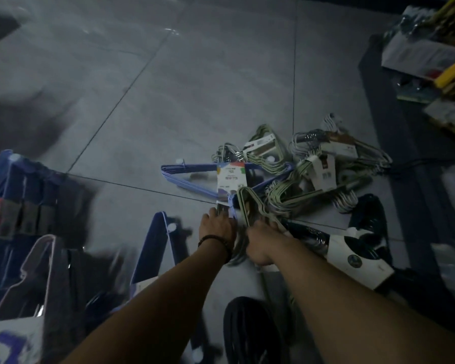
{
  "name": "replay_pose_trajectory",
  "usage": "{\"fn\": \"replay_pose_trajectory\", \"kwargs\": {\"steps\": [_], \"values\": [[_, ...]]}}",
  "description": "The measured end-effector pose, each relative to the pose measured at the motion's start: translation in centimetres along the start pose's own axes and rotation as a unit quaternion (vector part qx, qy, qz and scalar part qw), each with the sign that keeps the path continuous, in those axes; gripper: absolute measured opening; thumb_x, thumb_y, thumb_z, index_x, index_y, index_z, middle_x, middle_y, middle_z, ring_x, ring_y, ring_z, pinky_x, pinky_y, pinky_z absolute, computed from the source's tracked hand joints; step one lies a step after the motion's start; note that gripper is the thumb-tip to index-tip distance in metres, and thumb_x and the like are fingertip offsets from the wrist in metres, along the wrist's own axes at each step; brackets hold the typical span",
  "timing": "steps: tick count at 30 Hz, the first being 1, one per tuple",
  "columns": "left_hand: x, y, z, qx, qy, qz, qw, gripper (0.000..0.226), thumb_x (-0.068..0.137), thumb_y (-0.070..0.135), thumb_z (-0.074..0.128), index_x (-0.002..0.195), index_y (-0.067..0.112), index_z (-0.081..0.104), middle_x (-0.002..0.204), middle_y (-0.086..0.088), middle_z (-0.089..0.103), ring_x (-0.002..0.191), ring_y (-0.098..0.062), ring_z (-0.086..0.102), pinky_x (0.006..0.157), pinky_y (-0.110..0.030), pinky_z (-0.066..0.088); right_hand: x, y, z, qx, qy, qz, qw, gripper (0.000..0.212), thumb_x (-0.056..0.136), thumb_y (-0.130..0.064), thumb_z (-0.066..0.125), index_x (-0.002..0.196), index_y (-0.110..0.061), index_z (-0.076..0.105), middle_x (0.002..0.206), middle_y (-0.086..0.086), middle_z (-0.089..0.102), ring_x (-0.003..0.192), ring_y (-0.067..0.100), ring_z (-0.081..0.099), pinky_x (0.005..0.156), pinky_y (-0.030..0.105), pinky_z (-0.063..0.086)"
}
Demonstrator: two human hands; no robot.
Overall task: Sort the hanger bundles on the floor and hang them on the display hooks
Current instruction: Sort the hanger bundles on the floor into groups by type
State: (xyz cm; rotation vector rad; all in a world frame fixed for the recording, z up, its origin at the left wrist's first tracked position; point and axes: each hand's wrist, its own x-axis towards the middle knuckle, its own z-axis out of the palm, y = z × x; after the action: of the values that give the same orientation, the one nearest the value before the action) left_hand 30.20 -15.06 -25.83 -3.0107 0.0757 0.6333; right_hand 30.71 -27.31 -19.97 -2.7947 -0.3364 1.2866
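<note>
A heap of hanger bundles lies on the grey tiled floor. A blue bundle (195, 177) with a white label lies at its left, pale green bundles (281, 190) fill the middle, and a dark bundle (352, 248) with a white sleeve lies at the right. My left hand (217, 227) grips the metal hooks of the blue bundle. My right hand (264, 239) holds the hooks of a pale green bundle. Blur hides the fingers.
More blue and white hanger bundles (37, 258) stand in a pile at the lower left. A dark shelf base (394, 122) with packaged goods (431, 48) runs along the right. My shoe (250, 329) is below my arms. Bare floor tiles (168, 88) stretch ahead.
</note>
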Motion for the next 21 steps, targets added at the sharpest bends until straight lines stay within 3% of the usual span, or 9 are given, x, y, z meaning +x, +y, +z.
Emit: {"fn": "replay_pose_trajectory", "kwargs": {"steps": [4,6,10,13,15,17,21], "values": [[-0.7,-1.7,-1.1,0.002,0.035,0.013,0.999,0.031,0.104,0.029,0.044,0.129,0.028,0.063,0.126,-0.004,0.066,0.116,-0.033,0.054,0.096,-0.046,0.037,-1.1,2.0,0.4,-0.027,-0.032,0.016,0.999,0.069,0.097,-0.026,0.056,0.159,-0.035,0.027,0.170,0.016,0.003,0.156,0.044,0.002,0.124,0.059,0.013],[-1.1,-3.5,-2.3,-0.034,0.043,0.005,0.999,0.028,0.104,0.038,0.047,0.122,0.027,0.066,0.117,-0.003,0.070,0.110,-0.029,0.059,0.096,-0.043,0.041,-1.6,2.0,0.3,-0.018,-0.027,0.035,0.999,0.073,0.096,-0.023,0.059,0.156,-0.041,0.022,0.167,0.019,0.006,0.154,0.047,0.007,0.122,0.062,0.020],[-2.4,-7.7,-6.7,-0.107,0.033,0.025,0.993,0.022,0.100,0.034,0.061,0.114,0.022,0.073,0.114,-0.005,0.071,0.106,-0.031,0.067,0.090,-0.040,0.056,-1.3,0.4,0.1,0.001,-0.014,0.064,0.998,0.087,0.088,-0.024,0.065,0.154,-0.040,0.012,0.164,0.023,0.013,0.146,0.049,0.028,0.112,0.065,0.037],[-4.1,-9.0,-10.6,-0.118,0.051,0.059,0.990,0.022,0.102,0.029,0.057,0.107,0.018,0.076,0.111,-0.011,0.073,0.105,-0.033,0.069,0.086,-0.036,0.055,-0.6,-1.3,-0.3,0.000,-0.001,0.118,0.993,0.098,0.087,-0.031,0.060,0.163,-0.029,-0.002,0.169,0.022,0.004,0.149,0.051,0.024,0.112,0.065,0.037],[-5.5,-9.5,-12.9,-0.137,0.066,0.056,0.987,0.023,0.103,0.029,0.057,0.109,0.017,0.075,0.111,-0.012,0.074,0.105,-0.034,0.069,0.086,-0.037,0.055,0.8,-1.5,-0.3,-0.002,-0.022,0.134,0.991,0.102,0.079,-0.040,0.054,0.164,-0.014,0.005,0.168,0.024,0.009,0.146,0.054,0.027,0.111,0.065,0.038],[-7.0,-10.6,-15.0,-0.193,0.081,0.026,0.977,0.024,0.103,0.032,0.059,0.111,0.017,0.076,0.112,-0.011,0.075,0.105,-0.032,0.069,0.089,-0.038,0.056,3.4,-0.5,0.6,0.006,-0.025,0.126,0.992,0.101,0.071,-0.044,0.046,0.161,-0.008,0.021,0.164,0.026,0.024,0.140,0.052,0.038,0.110,0.062,0.041],[-10.9,-13.6,-17.5,-0.263,0.072,-0.009,0.962,0.030,0.104,0.031,0.058,0.117,0.009,0.074,0.115,-0.014,0.075,0.105,-0.032,0.070,0.092,-0.040,0.057,1.6,-0.3,-0.8,-0.012,-0.048,0.088,0.995,0.066,0.088,-0.047,0.053,0.142,-0.009,0.058,0.141,0.018,0.059,0.118,0.037,0.063,0.105,0.044,0.050]]}}
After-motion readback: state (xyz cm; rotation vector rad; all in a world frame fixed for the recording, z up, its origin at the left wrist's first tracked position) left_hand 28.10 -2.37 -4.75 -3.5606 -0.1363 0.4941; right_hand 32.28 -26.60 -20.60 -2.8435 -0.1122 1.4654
